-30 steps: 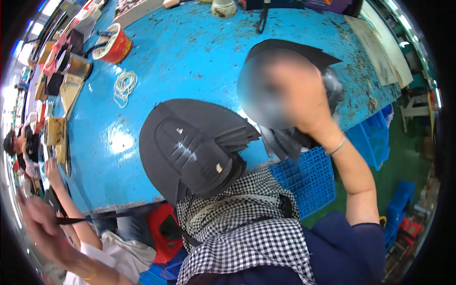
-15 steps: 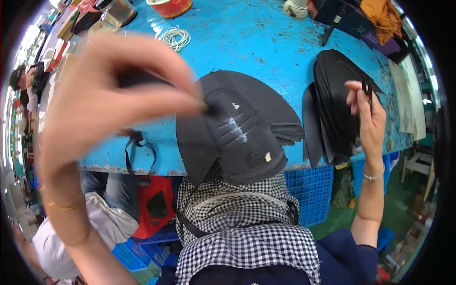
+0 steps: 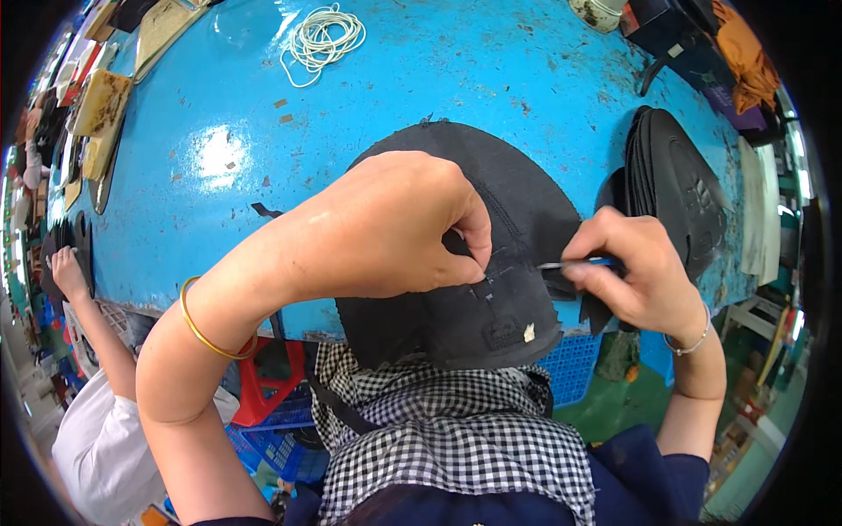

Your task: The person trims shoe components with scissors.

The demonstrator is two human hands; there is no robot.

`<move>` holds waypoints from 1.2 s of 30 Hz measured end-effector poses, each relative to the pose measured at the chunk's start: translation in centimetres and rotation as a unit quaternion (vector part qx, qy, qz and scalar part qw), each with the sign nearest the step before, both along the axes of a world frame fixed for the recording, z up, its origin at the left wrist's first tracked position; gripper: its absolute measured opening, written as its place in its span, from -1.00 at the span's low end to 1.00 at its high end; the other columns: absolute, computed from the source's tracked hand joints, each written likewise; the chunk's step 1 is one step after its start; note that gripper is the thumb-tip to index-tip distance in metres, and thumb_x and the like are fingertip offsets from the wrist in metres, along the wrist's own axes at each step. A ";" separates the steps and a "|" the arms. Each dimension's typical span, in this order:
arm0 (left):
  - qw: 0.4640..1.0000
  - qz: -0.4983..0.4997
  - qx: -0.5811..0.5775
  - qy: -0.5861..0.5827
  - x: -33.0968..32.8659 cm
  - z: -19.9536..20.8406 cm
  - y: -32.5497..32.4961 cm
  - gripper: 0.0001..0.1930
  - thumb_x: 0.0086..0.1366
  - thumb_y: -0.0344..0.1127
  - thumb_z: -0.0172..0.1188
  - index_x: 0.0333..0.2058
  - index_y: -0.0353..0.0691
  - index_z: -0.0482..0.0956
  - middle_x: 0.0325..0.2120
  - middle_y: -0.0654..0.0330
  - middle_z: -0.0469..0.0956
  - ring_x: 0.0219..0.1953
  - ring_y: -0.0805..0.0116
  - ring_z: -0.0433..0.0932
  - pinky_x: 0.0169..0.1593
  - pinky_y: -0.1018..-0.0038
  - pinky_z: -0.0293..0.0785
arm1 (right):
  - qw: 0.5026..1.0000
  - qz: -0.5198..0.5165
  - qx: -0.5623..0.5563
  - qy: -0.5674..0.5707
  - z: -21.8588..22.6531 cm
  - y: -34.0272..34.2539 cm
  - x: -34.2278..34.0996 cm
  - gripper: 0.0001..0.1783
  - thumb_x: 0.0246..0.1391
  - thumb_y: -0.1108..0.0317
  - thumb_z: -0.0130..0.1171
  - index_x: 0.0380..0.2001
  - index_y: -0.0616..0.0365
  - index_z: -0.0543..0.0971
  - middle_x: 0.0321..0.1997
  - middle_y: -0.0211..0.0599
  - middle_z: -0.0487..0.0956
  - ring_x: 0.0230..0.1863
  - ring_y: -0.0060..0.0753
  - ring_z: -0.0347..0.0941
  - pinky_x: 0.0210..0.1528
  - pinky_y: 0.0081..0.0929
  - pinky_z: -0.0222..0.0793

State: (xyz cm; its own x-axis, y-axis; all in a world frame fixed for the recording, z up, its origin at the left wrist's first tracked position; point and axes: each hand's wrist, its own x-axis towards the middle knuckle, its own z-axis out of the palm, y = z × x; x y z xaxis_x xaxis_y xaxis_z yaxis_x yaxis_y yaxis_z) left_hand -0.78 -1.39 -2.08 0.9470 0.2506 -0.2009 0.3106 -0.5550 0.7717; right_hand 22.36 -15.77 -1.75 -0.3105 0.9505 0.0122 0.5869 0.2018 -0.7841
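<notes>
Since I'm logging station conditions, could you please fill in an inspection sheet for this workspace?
Surface: blue tabletop, scuffed, with small scraps.
Job's things: large black piece over the near edge; black stack to its right.
Clutter: orange cloth, whitish cup.
Left hand: fingertips pinched at the large black piece; contents unclear.
Right hand: grips a slim tool with a metal tip.
Cables: coiled white cord, type unclear.
Surroundings: co-worker at left, red stool, blue crate.
</notes>
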 end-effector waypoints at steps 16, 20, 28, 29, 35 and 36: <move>0.995 0.009 0.094 -0.028 -0.6 0.2 0.6 -0.81 0.06 -0.28 0.39 -0.39 -0.23 0.63 -0.59 0.04 0.54 -0.54 0.04 0.52 -0.44 0.27 0.41 | 0.970 0.150 0.095 -0.163 -0.3 2.7 -1.4 -0.79 -0.07 0.34 0.28 -0.37 -0.02 0.44 -0.63 -0.39 0.34 -0.54 -0.34 0.46 -0.61 -0.32 0.29; 0.990 0.004 0.129 -0.058 -0.6 0.0 0.4 -0.87 0.09 -0.37 0.33 -0.38 -0.26 0.63 -0.60 0.01 0.53 -0.56 0.06 0.50 -0.46 0.28 0.39 | 0.949 0.090 0.158 -0.259 -0.2 2.7 -2.7 -0.81 -0.03 0.34 0.25 -0.34 -0.03 0.45 -0.64 -0.38 0.32 -0.54 -0.34 0.48 -0.61 -0.34 0.29; 0.996 -0.010 0.070 -0.058 -1.5 0.0 1.0 -0.86 0.17 -0.41 0.28 -0.32 -0.27 0.53 -0.63 0.00 0.47 -0.57 0.07 0.49 -0.47 0.31 0.37 | 0.978 0.032 0.081 -0.190 0.2 3.4 -2.3 -0.70 0.18 0.07 0.19 -0.32 0.08 0.46 -0.52 -0.29 0.54 -0.48 -0.16 0.52 -0.50 -0.25 0.33; 0.996 -0.015 0.062 -0.064 -1.4 0.0 1.1 -0.86 0.19 -0.42 0.27 -0.30 -0.27 0.51 -0.63 0.00 0.46 -0.58 0.08 0.46 -0.48 0.32 0.35 | 0.979 0.031 0.095 -0.180 -0.2 3.6 -2.4 -0.66 0.19 0.02 0.18 -0.31 0.09 0.46 -0.49 -0.26 0.58 -0.48 -0.13 0.53 -0.49 -0.24 0.33; 0.999 0.014 0.002 -0.040 -1.6 0.7 1.2 -0.87 0.21 -0.43 0.27 -0.30 -0.29 0.51 -0.65 0.13 0.42 -0.62 0.37 0.31 -0.49 0.40 0.26 | 0.974 0.024 0.107 -0.198 -0.3 4.0 -3.2 -0.70 0.15 0.07 0.25 -0.38 0.07 0.49 -0.56 -0.29 0.55 -0.51 -0.16 0.53 -0.52 -0.28 0.33; 0.999 0.016 0.002 -0.040 -1.8 0.6 1.3 -0.87 0.21 -0.43 0.27 -0.30 -0.29 0.51 -0.65 0.13 0.42 -0.62 0.37 0.31 -0.49 0.40 0.26 | 0.979 0.003 0.107 -0.171 0.3 3.7 -3.0 -0.71 0.13 0.09 0.27 -0.36 0.06 0.50 -0.56 -0.31 0.55 -0.50 -0.19 0.54 -0.52 -0.31 0.34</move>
State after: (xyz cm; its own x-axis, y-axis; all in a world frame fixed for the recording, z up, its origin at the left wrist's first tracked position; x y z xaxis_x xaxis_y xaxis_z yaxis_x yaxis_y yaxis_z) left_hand -2.59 -0.12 -1.52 0.9517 0.2812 -0.1233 0.2650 -0.5494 0.7924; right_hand 19.36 -12.05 -1.48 -0.3373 0.9356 0.1047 0.8059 0.3444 -0.4816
